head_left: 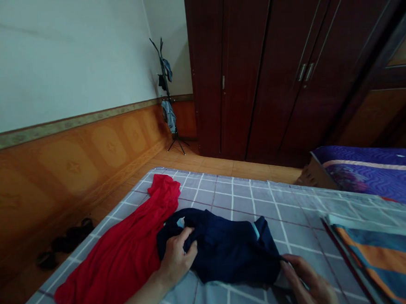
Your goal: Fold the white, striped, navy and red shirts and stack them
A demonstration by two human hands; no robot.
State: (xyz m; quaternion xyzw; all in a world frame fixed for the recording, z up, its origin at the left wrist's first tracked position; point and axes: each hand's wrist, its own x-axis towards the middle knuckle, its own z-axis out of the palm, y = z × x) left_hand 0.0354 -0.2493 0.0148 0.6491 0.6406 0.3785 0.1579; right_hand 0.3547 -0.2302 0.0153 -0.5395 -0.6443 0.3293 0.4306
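Observation:
A navy blue shirt lies bunched on the checked bedsheet, with a pale label at its left end and light blue trim near its right. My left hand grips the cloth at the left end, its fingers curled and partly sunk in the folds. At the lower right corner, my right hand pinches the shirt's edge between thumb and fingers. A long red garment stretches out crumpled to the left, touching the navy shirt and passing beside my left forearm.
The grey checked bedsheet covers the bed. Folded cloth with orange and blue stripes lies at the right. Beyond are a purple quilted cover, a dark wooden wardrobe and a coat stand. Dark shoes rest on the floor at left.

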